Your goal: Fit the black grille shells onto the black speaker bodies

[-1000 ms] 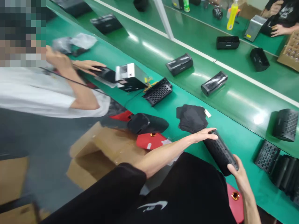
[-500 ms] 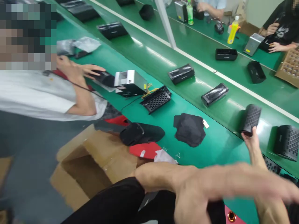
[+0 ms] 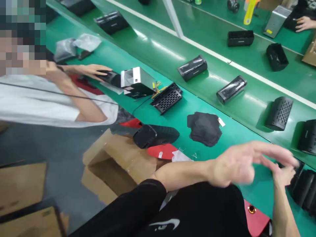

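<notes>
My left hand [image 3: 237,166] hovers over the table's front part, fingers stretched out, holding nothing. Beyond its fingertips, my right hand [image 3: 283,176] is closed at the edge of a black speaker housing [image 3: 298,172] at the right; part of the grip is hidden. Several more black housings [image 3: 306,192] stand in a row there. A black housing with a slotted grille [image 3: 280,113] rests on the green belt beyond my hands, with another housing [image 3: 308,136] to its right. A pile of black cloth-like sheets [image 3: 205,129] lies on the table left of my hands.
Two shiny black housings [image 3: 194,68] lie on the belt [image 3: 158,57]. A perforated shell [image 3: 168,98], a metal box [image 3: 138,82] and a black piece [image 3: 156,135] are on the left. A co-worker's arm [image 3: 91,112] works there. An open carton [image 3: 120,164] sits below the table edge.
My right hand has let go of the grille housing on the belt and come back to the row at the right. My left hand has moved up and away from the camera.
</notes>
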A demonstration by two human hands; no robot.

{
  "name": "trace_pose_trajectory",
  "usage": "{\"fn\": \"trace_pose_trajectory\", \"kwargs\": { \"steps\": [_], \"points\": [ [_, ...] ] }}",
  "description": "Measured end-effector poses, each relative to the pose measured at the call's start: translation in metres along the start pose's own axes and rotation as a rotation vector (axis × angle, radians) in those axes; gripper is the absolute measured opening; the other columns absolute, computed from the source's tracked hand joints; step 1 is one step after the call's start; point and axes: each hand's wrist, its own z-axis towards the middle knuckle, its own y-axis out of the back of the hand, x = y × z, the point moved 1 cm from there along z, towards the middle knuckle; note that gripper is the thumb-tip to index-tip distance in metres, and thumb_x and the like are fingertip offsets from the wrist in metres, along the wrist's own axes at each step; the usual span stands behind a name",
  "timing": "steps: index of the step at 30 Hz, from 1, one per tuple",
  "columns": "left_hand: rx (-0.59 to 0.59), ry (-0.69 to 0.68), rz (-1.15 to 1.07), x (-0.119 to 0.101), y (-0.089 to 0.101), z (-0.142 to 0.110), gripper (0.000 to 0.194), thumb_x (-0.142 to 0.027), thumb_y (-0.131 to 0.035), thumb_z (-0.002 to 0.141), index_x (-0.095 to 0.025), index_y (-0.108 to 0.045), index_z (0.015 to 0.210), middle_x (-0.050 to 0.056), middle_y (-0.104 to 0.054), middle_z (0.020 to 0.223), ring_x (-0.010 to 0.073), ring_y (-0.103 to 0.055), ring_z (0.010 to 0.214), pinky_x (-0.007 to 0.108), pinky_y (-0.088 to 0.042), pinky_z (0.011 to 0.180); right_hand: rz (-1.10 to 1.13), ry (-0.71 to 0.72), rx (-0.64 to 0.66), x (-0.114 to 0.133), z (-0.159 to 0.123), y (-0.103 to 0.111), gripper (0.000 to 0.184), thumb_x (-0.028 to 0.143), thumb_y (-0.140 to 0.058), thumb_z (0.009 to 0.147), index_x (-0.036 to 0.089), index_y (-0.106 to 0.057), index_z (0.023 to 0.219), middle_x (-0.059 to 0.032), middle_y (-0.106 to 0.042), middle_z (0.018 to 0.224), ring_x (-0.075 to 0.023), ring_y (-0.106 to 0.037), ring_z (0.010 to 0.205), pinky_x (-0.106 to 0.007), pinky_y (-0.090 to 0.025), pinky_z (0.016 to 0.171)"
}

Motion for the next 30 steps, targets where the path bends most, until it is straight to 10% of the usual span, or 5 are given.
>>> {"fn": "trace_pose_trajectory", "kwargs": {
  "steps": [4,9,14,23,30],
  "points": [
    [-0.218,0.242,-0.076,0.062,0.022,0.027,0.06,-0.068,-0.066,0.095,-0.019,-0.066,0.131,0.019,-0.069,0.138,0.0292,-0.071,0.121,0.045,-0.058,0.104,0.034,-0.117,-0.053,0.002,-0.026,-0.015,0.042,0.047,-0.054,0.094,0.015,-0.068,0.119,-0.0158,-0.064,0.105,-0.0334,-0.062,0.101,-0.056,-0.051,0.093],
    [-0.561,0.757,-0.062,0.148,0.065,0.021,0.066,-0.07,-0.06,0.095,-0.02,-0.054,0.138,0.021,-0.06,0.145,0.0253,-0.076,0.095,0.044,-0.065,0.084,0.229,0.161,0.149,0.062,-0.065,-0.051,0.041,0.041,-0.048,0.093,0.017,-0.075,0.113,-0.0179,-0.07,0.113,-0.0336,-0.063,0.109,-0.052,-0.049,0.101],
    [-0.643,0.784,-0.092,0.181,0.089,0.008,0.051,-0.05,-0.053,0.102,-0.016,-0.055,0.14,0.016,-0.07,0.115,0.024,-0.074,0.083,0.04,-0.066,0.069,0.383,0.337,0.303,0.102,-0.083,-0.068,0.044,0.06,-0.055,0.092,0.023,-0.078,0.099,-0.014,-0.072,0.107,-0.0317,-0.064,0.105,-0.05,-0.049,0.1],
    [-0.705,0.672,-0.012,0.192,0.096,0.006,0.063,-0.017,-0.055,0.093,-0.017,-0.049,0.156,0.012,-0.071,0.107,0.0162,-0.071,0.073,0.034,-0.067,0.066,0.31,0.168,0.209,0.055,0.006,-0.037,0.073,0.086,-0.046,0.081,0.02,-0.079,0.088,-0.0171,-0.073,0.096,-0.0365,-0.066,0.089,-0.054,-0.052,0.087],
    [-0.701,0.63,0.158,0.183,0.101,0.04,0.061,-0.014,-0.036,0.101,-0.018,-0.046,0.162,0.015,-0.069,0.129,0.0113,-0.071,0.074,0.029,-0.067,0.071,0.224,0.057,0.232,-0.021,-0.003,0.024,0.064,0.091,-0.058,0.071,0.033,-0.08,0.091,-0.0102,-0.079,0.106,-0.0364,-0.071,0.082,-0.052,-0.055,0.077]
  ]
}}
